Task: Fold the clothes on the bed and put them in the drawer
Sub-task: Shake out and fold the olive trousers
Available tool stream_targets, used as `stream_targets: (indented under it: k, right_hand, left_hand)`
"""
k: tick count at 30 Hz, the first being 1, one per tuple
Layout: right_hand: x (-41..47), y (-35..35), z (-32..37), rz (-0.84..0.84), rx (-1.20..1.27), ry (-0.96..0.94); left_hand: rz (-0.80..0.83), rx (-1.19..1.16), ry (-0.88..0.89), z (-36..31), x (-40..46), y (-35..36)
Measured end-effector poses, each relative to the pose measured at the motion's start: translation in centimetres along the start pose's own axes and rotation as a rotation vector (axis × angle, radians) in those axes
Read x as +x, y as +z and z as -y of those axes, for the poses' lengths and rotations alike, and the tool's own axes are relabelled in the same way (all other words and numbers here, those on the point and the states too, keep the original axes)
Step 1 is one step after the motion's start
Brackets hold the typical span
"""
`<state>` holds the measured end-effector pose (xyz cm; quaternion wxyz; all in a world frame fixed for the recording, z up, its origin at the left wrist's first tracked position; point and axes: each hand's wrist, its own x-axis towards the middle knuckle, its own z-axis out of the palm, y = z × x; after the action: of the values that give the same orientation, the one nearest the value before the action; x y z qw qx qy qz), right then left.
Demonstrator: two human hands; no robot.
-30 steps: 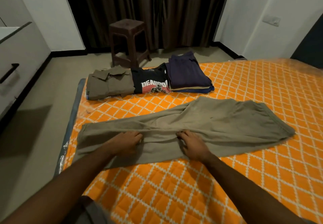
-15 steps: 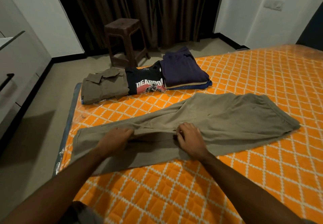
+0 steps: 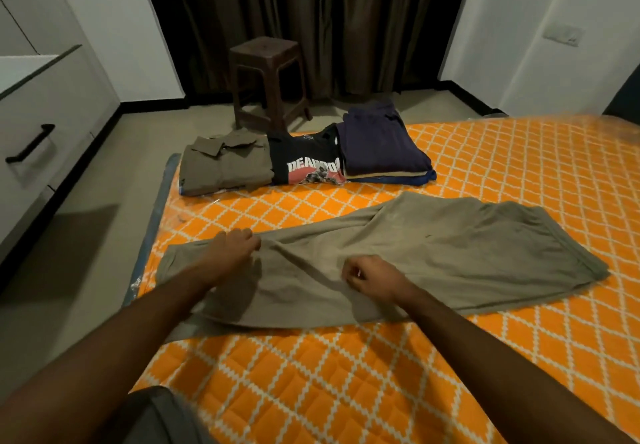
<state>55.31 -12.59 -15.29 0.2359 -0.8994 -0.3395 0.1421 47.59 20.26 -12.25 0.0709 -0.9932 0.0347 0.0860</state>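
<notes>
Now left hand (image 3: 232,248) seemingly gripping olive trousers (image 3: 433,253), right hand (image 3: 369,279) curled, pinching them

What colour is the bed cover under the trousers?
Orange with a white diamond lattice pattern, seen from the head view: bed cover, under the olive trousers.

1. This is a bedroom in a home: a bed (image 3: 450,357) with an orange quilted cover in a white diamond pattern fills most of the view.
2. On the bed lie clothes: olive trousers (image 3: 398,260) spread flat and, at its far edge, a folded olive shirt (image 3: 225,169), a black printed T-shirt (image 3: 304,163) and a dark folded stack (image 3: 381,149).
3. Beyond the bed's far edge a brown plastic stool (image 3: 268,79) stands on the floor before dark full-length curtains (image 3: 311,20).
4. Left of the bed, across a strip of floor, stands a pale drawer unit (image 3: 52,131) with a black handle (image 3: 29,143).
5. White walls carry a switch plate (image 3: 562,34), to the right beyond the bed.
</notes>
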Motion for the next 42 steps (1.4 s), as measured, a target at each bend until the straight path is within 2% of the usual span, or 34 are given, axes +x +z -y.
stream_targets:
  k: [2,4,7,10,11,13,16,19,23,27,29,31,33,34,36,38,40,42]
  right_hand:
    - [2.6,-0.8,0.7,-0.045,0.0,0.003]
    - [5.7,-1.2,1.5,-0.06,-0.026,0.01]
    - [10.0,-1.2,2.4,-0.041,-0.122,-0.009]
    - [13.4,-0.4,2.4,0.103,-0.318,0.054]
    - [14.1,-0.4,2.2,0.179,-0.384,0.073]
    - [15.1,-0.9,1.5,0.331,-0.413,0.112]
    - [16.9,-2.8,1.0,0.433,-0.266,0.099]
    - [17.3,-4.6,0.6,0.306,-0.106,0.107]
    - [16.7,-2.4,-0.2,0.067,-0.149,0.162]
    - [16.4,-0.8,0.3,0.089,-0.289,0.201]
    - [16.5,-0.5,0.7,-0.062,-0.379,0.206]
    - [16.0,0.2,1.1,-0.325,-0.362,0.257]
    - [14.6,1.1,2.7,-0.486,-0.287,0.307]
    - [13.7,1.8,3.5,-0.504,-0.262,0.316]
    - [11.9,3.6,5.1,-0.437,-0.236,0.288]
    - [10.0,6.0,6.6,-0.312,-0.205,0.216]
    - [8.0,8.7,8.2,-0.208,-0.186,0.106]
    - [6.5,11.2,10.7,-0.119,-0.197,-0.008]
  left_hand:
    - [0.012,0.073,-0.122,1.8,0.8,0.1]
    - [0.103,0.058,-0.175,4.1,1.3,1.0]
    - [0.218,0.075,-0.141,7.0,1.1,2.6]
    - [0.221,0.028,-0.034,9.6,0.8,3.4]
    - [0.214,-0.022,-0.006,10.5,0.7,3.6]
    - [0.206,-0.263,0.036,12.3,-0.1,3.7]
    - [0.197,-0.615,0.036,15.3,-1.4,2.9]
    - [0.215,-0.79,-0.017,17.4,-1.9,2.4]
    - [0.288,-0.955,-0.239,18.4,-3.4,4.2]
    - [0.011,-1.379,-0.568,15.6,-4.7,4.9]
    - [0.037,-1.486,-0.601,14.2,-5.4,4.6]
    - [0.158,-1.473,-0.517,13.2,-6.1,4.5]
    - [0.117,-1.407,-0.527,12.7,-6.8,5.4]
    - [0.04,-1.357,-0.582,12.6,-7.0,6.1]
    - [-0.129,-1.247,-0.731,12.4,-7.4,7.2]
    - [-0.23,-1.157,-0.81,12.2,-7.8,7.7]
    - [-0.275,-1.105,-0.837,11.3,-8.7,7.3]
    - [-0.25,-1.003,-0.844,10.6,-10.3,7.5]
